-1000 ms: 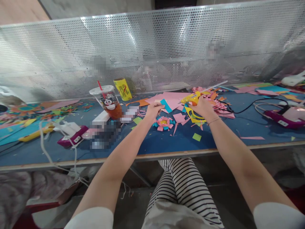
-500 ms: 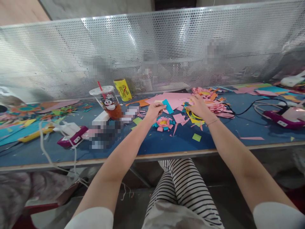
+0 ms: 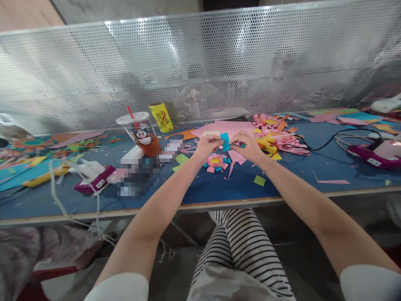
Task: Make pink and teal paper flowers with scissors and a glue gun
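Note:
A small blue piece of paper [image 3: 225, 141] stands between my two hands, above the table. My left hand [image 3: 209, 146] pinches its left edge between thumb and fingers. At its right edge, the fingers of my right hand [image 3: 246, 144] are pinched together on the paper. Just below lies a pink paper flower [image 3: 216, 161] with a yellow middle and blue petals underneath. Pink paper scraps [image 3: 237, 156] lie beside the flower, partly under my right hand. Behind my hands a large pink sheet [image 3: 230, 127] is spread out.
A lidded drink cup [image 3: 143, 136] with a red straw and a yellow packet [image 3: 161, 117] stand left. Purple power strips [image 3: 95, 179] with cables sit at both sides. More pink paper flowers [image 3: 267, 121] lie right. A perforated metal screen [image 3: 175, 62] rises behind the table.
My right hand has moved left from the yellow and blue paper pieces to the blue paper's right edge. My left hand has shifted slightly right with the blue paper.

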`<action>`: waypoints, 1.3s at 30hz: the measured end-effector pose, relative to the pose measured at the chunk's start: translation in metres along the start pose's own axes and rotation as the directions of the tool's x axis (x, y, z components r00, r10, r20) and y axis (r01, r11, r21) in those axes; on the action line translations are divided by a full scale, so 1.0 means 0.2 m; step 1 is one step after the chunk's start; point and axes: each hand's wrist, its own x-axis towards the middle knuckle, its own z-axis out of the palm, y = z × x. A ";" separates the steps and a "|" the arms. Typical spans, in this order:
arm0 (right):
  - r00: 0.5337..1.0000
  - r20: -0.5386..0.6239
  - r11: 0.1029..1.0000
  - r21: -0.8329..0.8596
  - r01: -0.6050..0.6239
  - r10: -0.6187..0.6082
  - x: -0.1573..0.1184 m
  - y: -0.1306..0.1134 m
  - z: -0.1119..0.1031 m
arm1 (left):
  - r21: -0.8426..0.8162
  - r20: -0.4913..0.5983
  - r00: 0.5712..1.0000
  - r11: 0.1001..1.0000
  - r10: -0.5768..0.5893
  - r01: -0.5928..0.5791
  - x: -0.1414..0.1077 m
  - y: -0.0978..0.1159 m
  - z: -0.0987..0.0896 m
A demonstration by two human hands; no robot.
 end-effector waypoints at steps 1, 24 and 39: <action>1.000 -0.002 1.000 -0.005 0.002 -0.002 0.00 -0.01 0.00 | -0.011 -0.001 1.000 1.000 0.002 -0.002 0.00 0.00 0.00; 0.938 -0.138 0.941 0.166 -0.294 0.318 0.02 -0.04 0.06 | -0.136 0.028 0.999 0.990 -0.034 0.038 -0.03 0.02 0.04; 0.925 -0.102 0.905 0.270 -0.328 0.365 0.02 -0.02 0.06 | 0.087 0.070 0.974 0.971 0.217 -0.223 -0.01 -0.01 0.03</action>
